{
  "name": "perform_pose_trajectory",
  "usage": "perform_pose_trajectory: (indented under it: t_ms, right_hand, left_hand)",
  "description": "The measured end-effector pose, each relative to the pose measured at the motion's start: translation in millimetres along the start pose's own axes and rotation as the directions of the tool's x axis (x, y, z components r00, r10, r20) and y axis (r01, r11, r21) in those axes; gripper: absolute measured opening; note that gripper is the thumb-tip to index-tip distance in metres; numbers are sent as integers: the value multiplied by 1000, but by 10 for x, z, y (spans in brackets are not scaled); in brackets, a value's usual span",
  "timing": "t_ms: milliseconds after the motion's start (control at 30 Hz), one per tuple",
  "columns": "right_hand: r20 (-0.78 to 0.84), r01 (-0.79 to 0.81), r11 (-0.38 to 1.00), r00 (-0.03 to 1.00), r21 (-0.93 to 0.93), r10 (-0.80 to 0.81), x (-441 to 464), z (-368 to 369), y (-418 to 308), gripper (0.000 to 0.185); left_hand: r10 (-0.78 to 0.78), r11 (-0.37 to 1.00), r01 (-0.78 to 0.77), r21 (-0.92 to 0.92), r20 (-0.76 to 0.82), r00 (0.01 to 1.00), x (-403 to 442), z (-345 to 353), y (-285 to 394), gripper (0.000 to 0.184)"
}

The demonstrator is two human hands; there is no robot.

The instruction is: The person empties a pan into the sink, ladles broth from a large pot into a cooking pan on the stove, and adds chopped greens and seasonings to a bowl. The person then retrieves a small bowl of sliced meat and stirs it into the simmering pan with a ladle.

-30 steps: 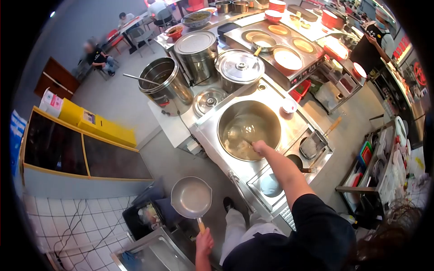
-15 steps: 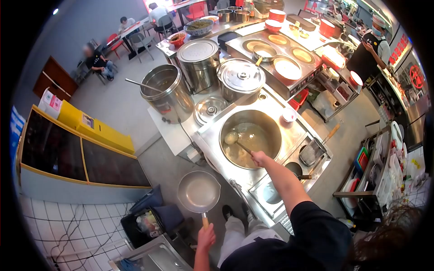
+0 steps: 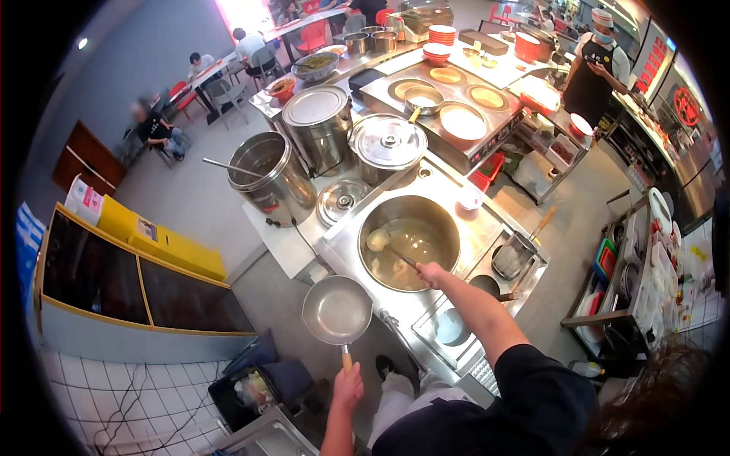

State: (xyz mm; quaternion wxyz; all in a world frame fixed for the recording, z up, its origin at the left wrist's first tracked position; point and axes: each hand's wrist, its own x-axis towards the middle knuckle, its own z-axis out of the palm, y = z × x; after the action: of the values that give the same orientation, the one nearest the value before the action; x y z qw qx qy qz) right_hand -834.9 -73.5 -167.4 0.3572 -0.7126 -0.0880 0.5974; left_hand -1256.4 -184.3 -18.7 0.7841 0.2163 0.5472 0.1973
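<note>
Ladle point(image 3: 401, 256) slants forward-left from right hand point(image 3: 432, 275).

restaurant kitchen: stockpots point(image 3: 315, 129), hotplates point(image 3: 487, 97), diners' tables point(image 3: 213, 70)

White tiles point(image 3: 84, 384) left of the left hand point(image 3: 349, 387), grey floor point(image 3: 262, 315) ahead of it, blue-grey wall point(image 3: 152, 57) far beyond, perhaps a brown door point(image 3: 89, 156) there, rack point(image 3: 601, 324) right of the right hand point(image 3: 431, 275)

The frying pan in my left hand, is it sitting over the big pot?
No, the frying pan is held by the left hand beside the pot.
</note>
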Motion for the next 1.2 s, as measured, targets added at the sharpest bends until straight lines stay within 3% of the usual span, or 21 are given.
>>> perform_pose_trajectory:
  t_ms: [200, 300, 600, 1200]
  right_hand:
    - [7, 18, 1000, 1000, -9, -18, -401, -84, -101, 40]
    - [26, 18, 1000, 1000, 5, -18, -491, -180, -67, 40]
    - [74, 18, 999, 997, 37, -21, -888, -581, -57, 40]
    - [45, 120, 992, 992, 24, -121, -2274, -1135, -399, 43]
  left_hand:
    - [-12, 1000, 10, 25, 100, 995, 308, 114, 98, 27]
    - [-45, 991, 34, 131, 85, 995, 469, 184, 131, 30]
    - [-60, 981, 34, 190, 133, 989, 967, 299, 104, 29]
    - [-171, 973, 126, 195, 233, 957, 1585, 530, 3, 23]
